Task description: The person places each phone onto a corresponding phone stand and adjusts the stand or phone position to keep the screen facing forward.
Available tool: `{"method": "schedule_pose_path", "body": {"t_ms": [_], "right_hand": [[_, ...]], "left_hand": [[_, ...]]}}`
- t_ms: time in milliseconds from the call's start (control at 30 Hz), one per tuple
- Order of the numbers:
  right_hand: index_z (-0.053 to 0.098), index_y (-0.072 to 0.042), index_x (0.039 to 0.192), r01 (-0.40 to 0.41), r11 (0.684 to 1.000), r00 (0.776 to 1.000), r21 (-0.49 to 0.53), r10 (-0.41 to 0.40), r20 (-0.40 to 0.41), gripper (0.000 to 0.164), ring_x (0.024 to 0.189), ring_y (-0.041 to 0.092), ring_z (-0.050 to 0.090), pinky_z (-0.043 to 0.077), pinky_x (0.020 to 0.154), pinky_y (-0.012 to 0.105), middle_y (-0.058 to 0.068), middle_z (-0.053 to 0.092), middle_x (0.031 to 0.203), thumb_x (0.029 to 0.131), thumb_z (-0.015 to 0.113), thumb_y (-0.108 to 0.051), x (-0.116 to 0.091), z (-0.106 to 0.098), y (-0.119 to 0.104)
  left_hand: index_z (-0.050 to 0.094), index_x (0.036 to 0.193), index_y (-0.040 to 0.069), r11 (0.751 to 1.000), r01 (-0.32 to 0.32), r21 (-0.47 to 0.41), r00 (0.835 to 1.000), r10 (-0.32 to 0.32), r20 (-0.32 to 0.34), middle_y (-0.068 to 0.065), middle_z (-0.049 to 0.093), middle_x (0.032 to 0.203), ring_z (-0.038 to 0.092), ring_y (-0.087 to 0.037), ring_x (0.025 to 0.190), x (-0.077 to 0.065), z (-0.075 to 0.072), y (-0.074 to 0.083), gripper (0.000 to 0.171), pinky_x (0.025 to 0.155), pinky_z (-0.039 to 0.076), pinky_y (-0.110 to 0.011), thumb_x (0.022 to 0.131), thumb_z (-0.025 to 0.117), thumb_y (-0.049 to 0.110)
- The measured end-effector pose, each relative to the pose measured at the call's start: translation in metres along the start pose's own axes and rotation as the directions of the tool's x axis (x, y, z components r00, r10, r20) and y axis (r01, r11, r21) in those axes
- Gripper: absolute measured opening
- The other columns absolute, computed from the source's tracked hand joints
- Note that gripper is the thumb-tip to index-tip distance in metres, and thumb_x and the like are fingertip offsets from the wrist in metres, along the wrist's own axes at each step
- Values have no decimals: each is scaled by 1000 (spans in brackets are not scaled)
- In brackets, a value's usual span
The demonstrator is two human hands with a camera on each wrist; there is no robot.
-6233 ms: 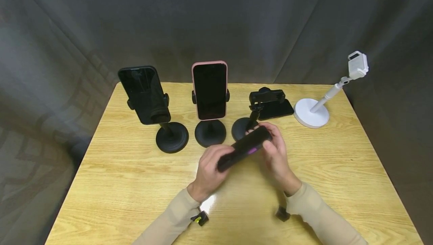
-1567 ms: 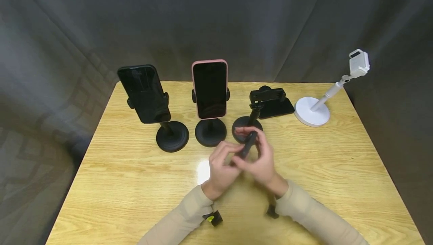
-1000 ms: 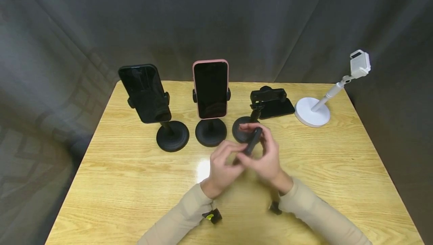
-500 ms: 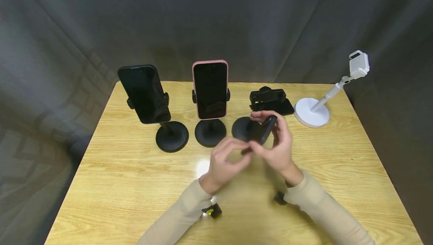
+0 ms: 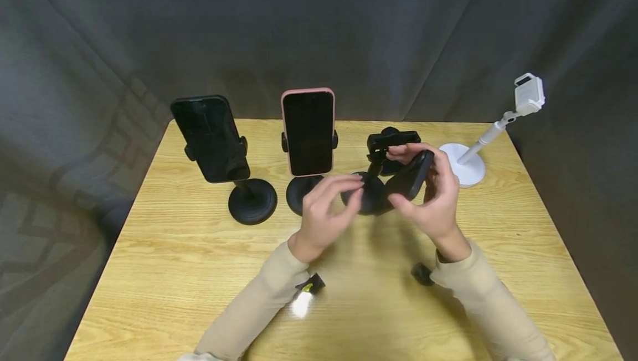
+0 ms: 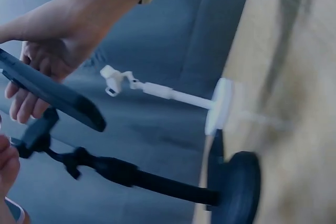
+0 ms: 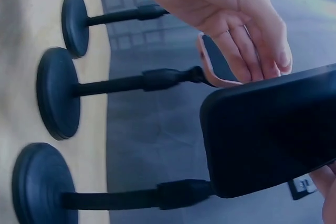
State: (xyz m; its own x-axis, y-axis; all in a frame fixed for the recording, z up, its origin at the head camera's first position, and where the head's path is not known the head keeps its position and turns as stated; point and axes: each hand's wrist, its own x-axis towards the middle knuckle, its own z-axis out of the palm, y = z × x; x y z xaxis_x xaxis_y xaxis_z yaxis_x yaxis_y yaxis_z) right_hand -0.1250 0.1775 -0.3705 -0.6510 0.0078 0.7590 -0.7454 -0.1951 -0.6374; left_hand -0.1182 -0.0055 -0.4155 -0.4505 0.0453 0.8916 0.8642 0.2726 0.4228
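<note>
Fingers [image 5: 400, 151] and thumb of the right hand [image 5: 441, 197] are clamping a black phone [image 5: 412, 175] by its long edges, and the phone is tilting in the air above the table [image 5: 189, 272], in front of the upper part of the right black stand [image 5: 369, 195]. Fingers of the left hand [image 5: 321, 217] are curving loosely near the phone, their tips standing apart from the thumb.

Four phones are showing: the held one, a dark phone [image 5: 209, 139], a pink-cased phone [image 5: 309, 131] and a flat-lying phone [image 5: 391, 167]. Four stands are rising from the table: the left black stand [image 5: 252, 201], the middle black stand [image 5: 301, 194], the right black stand and a white stand [image 5: 466, 164].

Right hand and stand are hiding most of the flat-lying phone. Left-hand fingers are covering part of the middle base. One end of the held phone is running out of the right wrist view, where its edge is overlapping some left fingertips. Blur is softening the table in the left wrist view.

Two holders are carrying phones: the left black stand is gripping the dark phone at a slant, and the middle one is keeping the pink-cased phone nearly upright.
</note>
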Motion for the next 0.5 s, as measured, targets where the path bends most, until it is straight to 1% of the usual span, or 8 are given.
{"method": "schedule_pose_path", "body": {"t_ms": [67,167,300,400,500], "right_hand": [[51,23,124,-2,1000,1000,11,2,1,81,109,32,71,56,100,38,25,71,116,75,95,-25,5,-2,-2],[52,23,122,-5,1000,1000,16,5,5,80,106,32,72,57,99,38,25,71,114,75,95,-25,12,-3,-4],[54,22,122,-12,1000,1000,-8,12,22,80,103,30,74,57,99,36,23,72,113,75,94,-28,16,-3,-5],[54,21,122,-11,1000,999,-20,12,33,80,103,28,74,57,98,35,22,72,114,75,94,-30,19,-4,-5],[54,21,122,-6,1000,999,-23,7,32,80,103,28,74,58,98,35,22,72,114,75,94,-30,21,-5,-5]], "left_hand": [[72,105,-3,999,29,36,1000,-29,-5,-18,74,110,74,-26,103,9,2,1,15,92,60,-31,91,72,1],[70,117,-5,991,66,119,998,-67,4,-21,71,121,72,-27,112,22,6,4,27,98,57,-30,92,73,3],[67,126,-8,972,81,221,995,-93,40,-23,68,129,69,-28,119,34,12,5,36,103,53,-27,94,74,6],[65,129,-9,964,90,249,991,-111,70,-24,67,131,68,-30,121,40,16,6,38,106,50,-26,96,73,9],[64,130,-10,962,108,251,987,-135,92,-24,66,132,67,-31,122,44,20,6,40,106,50,-26,97,73,11]]}}
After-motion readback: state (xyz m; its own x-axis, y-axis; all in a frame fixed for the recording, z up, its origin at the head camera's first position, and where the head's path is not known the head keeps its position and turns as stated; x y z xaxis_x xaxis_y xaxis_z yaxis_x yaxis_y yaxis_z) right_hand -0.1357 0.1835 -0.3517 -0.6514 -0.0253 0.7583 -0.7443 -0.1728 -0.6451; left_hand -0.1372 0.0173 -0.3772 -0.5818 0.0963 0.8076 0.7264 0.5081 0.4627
